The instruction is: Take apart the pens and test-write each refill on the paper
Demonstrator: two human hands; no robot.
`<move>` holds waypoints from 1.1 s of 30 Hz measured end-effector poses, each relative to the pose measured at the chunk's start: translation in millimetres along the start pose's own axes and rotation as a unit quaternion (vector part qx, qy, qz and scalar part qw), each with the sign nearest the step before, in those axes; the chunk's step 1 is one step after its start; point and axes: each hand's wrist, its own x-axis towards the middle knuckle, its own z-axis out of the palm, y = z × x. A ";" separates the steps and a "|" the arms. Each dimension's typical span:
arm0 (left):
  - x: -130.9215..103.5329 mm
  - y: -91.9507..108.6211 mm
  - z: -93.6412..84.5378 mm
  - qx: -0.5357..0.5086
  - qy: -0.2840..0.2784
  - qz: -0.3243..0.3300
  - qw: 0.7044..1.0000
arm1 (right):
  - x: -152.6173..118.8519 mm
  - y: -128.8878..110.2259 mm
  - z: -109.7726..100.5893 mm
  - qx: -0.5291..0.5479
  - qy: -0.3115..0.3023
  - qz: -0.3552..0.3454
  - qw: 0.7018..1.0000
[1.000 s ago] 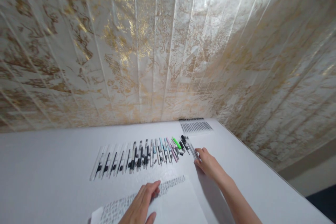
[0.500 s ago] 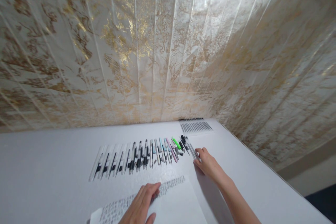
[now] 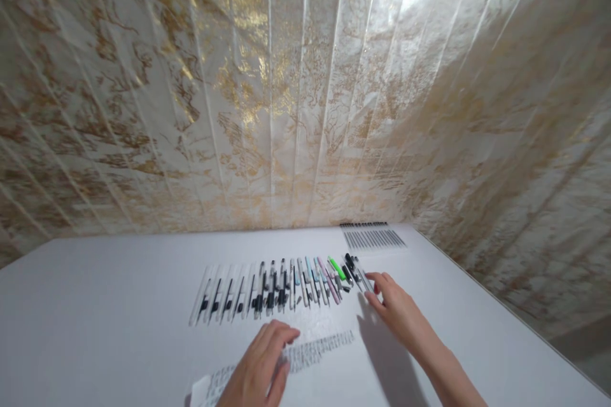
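Note:
A row of pens, many taken apart into clear barrels, dark refills and caps, lies across the white table. At its right end are clear pen parts (image 3: 365, 276) with black caps beside them. My right hand (image 3: 389, 299) is at these parts, thumb and forefinger apart at their near end; I cannot tell whether the fingertips touch them. My left hand (image 3: 261, 362) hovers over or rests on a sheet of paper with handwriting (image 3: 322, 348), fingers loosely bent, thumb apart, holding nothing. A bright green pen piece (image 3: 337, 268) and a pink pen (image 3: 330, 283) lie left of the right hand.
Behind the row, near the wall, lies a set of thin dark refills (image 3: 373, 237) side by side. Clear barrels (image 3: 199, 296) form the left end of the row. Wallpaper with gold patterns (image 3: 296, 108) rises behind the table (image 3: 119, 305), whose right edge slants towards me.
The view has shifted, so the table items appear farther right. My right hand has eased slightly back from the clear pen parts. My left hand stays by the paper, its thumb more raised.

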 end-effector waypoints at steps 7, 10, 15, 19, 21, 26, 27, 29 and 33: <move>43.2 -68.1 -94.2 0.268 0.045 -0.206 0.940 | -19.3 -47.1 15.8 0.071 -0.029 -0.100 0.992; 50.4 -92.2 -110.1 0.315 0.029 -0.261 0.912 | -24.4 -55.6 20.1 0.079 -0.034 -0.114 0.990; 54.3 -100.1 -107.8 0.375 -0.008 -0.297 0.878 | -24.7 -56.0 19.2 0.064 -0.050 -0.117 0.990; 55.6 -94.7 -109.9 0.410 -0.039 -0.310 0.857 | -23.2 -56.4 15.7 0.044 -0.080 -0.110 0.990; 55.3 -92.9 -114.1 0.424 -0.056 -0.316 0.847 | -23.4 -58.1 13.5 0.040 -0.087 -0.105 0.990; 51.1 -95.8 -120.1 0.446 -0.069 -0.342 0.824 | -25.2 -63.5 8.2 0.034 -0.103 -0.095 0.989; 49.6 -97.3 -119.4 0.448 -0.063 -0.346 0.822 | -25.4 -64.0 7.6 0.030 -0.105 -0.093 0.990; 46.3 -101.0 -117.3 0.447 -0.045 -0.349 0.823 | -25.9 -64.0 7.2 0.023 -0.105 -0.091 0.990; 38.8 -112.2 -120.7 0.402 -0.003 -0.339 0.850 | -27.2 -60.8 8.5 0.029 -0.092 -0.109 0.989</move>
